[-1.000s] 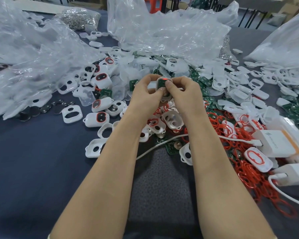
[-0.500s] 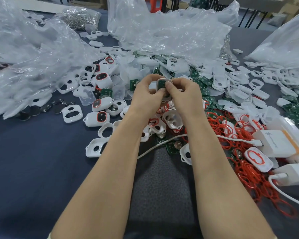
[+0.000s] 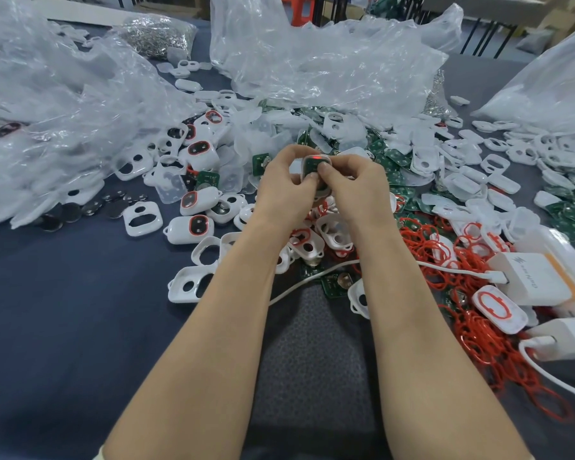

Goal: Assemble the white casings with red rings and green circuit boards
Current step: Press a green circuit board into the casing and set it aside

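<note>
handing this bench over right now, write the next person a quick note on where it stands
Left hand and right hand: both grip one white casing above the pile, held board in it, red spot lit at its top; right thumb rests on it.
Supplies: red rings to the right, loose boards behind the hands, empty casings front left.
Done: several ringed units lie at left.
Left: finish the held one, then the many loose parts.

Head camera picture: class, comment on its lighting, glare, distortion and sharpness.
Head view: soft, even light, faint shadows; glare on the crumpled clear plastic bags; wide-angle distortion stretches the forearms toward the bottom edge; the small white casing held by the left hand and right hand looks slightly soft.
</note>
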The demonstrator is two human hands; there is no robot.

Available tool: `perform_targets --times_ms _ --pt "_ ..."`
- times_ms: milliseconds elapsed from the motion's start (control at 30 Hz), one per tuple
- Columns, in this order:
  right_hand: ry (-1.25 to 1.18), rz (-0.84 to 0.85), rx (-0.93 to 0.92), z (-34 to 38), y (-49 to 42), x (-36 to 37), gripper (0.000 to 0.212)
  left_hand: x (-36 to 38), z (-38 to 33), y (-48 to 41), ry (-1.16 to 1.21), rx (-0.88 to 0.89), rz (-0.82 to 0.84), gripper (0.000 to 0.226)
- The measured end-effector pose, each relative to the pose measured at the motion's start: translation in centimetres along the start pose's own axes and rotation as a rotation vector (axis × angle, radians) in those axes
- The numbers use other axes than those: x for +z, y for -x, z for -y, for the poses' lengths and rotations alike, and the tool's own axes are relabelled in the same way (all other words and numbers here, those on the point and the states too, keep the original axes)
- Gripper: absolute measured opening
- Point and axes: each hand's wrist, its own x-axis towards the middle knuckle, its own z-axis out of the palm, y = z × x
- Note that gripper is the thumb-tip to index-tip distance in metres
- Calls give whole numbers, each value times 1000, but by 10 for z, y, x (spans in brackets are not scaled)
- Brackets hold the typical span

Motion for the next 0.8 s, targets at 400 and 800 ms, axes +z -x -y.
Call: perform_targets --times_ms 400,800 --pt "-31 -32 22 4 3 -1 9 3 0 0 50 -35 29 33" --pt "-26 -55 15 7 6 2 16 3 2 -2 91 -16 22 32"
